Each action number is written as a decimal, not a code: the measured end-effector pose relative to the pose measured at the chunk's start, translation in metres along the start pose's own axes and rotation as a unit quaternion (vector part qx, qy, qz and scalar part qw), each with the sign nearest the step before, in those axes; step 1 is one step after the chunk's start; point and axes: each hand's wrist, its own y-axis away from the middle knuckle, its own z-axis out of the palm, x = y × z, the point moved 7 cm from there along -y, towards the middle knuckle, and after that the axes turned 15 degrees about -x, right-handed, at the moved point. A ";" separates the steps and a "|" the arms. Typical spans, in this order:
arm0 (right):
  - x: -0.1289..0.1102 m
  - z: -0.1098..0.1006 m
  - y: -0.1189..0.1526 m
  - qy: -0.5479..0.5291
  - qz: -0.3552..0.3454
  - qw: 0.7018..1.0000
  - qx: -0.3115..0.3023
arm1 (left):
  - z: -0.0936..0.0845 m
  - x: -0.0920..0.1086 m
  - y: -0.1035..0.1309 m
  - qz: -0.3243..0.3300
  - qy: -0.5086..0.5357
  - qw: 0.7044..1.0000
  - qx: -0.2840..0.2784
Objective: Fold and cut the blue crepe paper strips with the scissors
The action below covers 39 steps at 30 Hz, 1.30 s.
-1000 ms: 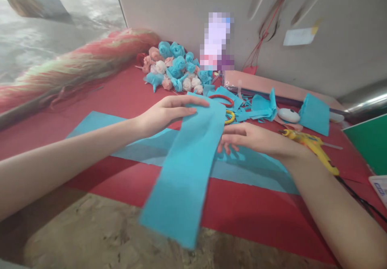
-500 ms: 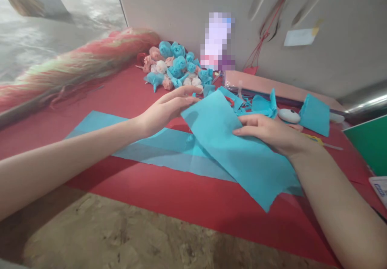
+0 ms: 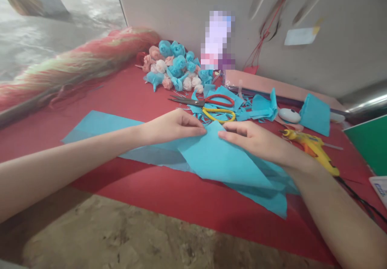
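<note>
A folded sheet of blue paper [image 3: 229,156] is held up between my two hands, over the table's front part. My left hand [image 3: 181,128] pinches its upper left edge between thumb and fingers. Near the top corner, my right hand [image 3: 250,138] grips the same sheet with thumb and forefinger. Beneath lies a long blue paper strip [image 3: 102,126], spread flat and partly hidden by my left forearm. Scissors [image 3: 201,103] with one red and one yellow handle rest just beyond my hands, among blue paper scraps.
Blue, pink and white paper flowers [image 3: 178,65] are heaped at the back of the red table [image 3: 121,184]. On the right are a yellow glue gun [image 3: 314,144] with its cord, a white oval object [image 3: 289,115] and a folded blue piece [image 3: 315,114]. A pixelated upright shape stands behind.
My left hand has moved right and down onto the sheet, closing on its edge. My right hand has shifted slightly left. The scissors and glue gun are now uncovered.
</note>
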 end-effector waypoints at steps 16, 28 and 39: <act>-0.016 0.008 -0.002 0.011 -0.080 0.996 0.046 | 0.014 0.030 0.008 0.118 -0.011 0.993 -0.003; -0.026 -0.014 0.011 0.085 -0.095 0.975 0.184 | 0.006 0.036 0.012 0.153 -0.012 0.988 0.026; -0.033 -0.036 0.027 0.129 -0.127 0.959 0.219 | 0.016 0.037 0.026 0.129 -0.010 0.962 -0.240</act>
